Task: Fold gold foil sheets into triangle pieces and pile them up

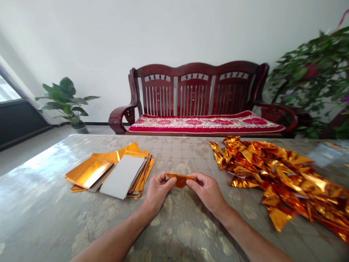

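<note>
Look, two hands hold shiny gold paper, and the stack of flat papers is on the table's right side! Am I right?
Not quite: the head view shows the stack of flat papers on the left side of the table. The left hand and right hand do hold shiny gold paper.

Soft daylight fills the room, strongest at the left, where the window [7, 89] is nearly white. Pale glare washes the left side of the surface [32, 189]; sharp highlights dot the foil pile [272, 163]. A soft shadow falls just below the right hand [207, 189]. Wide-angle stretching bends the edges, and the leafy plant [313, 72] at right looks smeared.
</note>
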`<action>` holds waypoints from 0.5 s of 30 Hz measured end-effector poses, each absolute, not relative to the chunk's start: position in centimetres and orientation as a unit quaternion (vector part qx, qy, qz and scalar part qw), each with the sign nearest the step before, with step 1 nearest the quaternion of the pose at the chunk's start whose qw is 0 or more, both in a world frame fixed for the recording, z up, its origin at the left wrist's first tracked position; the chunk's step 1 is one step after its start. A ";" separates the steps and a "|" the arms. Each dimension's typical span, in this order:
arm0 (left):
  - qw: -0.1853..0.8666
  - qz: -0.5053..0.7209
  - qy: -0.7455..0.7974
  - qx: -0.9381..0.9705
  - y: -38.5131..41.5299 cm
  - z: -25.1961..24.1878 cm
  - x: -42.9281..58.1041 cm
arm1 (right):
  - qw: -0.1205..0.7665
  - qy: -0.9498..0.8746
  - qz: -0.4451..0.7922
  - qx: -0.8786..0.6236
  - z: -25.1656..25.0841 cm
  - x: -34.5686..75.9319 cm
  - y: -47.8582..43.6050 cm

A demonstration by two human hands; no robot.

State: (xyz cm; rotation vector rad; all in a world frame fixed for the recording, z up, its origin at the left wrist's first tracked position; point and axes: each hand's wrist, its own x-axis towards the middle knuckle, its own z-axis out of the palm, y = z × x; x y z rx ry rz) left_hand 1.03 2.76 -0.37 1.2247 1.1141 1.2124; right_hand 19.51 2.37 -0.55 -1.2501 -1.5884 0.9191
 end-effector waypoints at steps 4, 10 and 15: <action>0.525 0.492 0.458 0.521 3.0 -0.7 0.8 | 0.431 -0.656 0.354 -0.509 -0.3 19.7 2.3; 0.568 0.488 0.414 0.518 2.9 -0.2 0.8 | 0.418 -0.674 0.351 -0.498 0.2 19.6 1.9; 0.614 0.444 0.390 0.523 2.6 0.3 1.1 | 0.406 -0.661 0.395 -0.492 0.5 19.4 1.5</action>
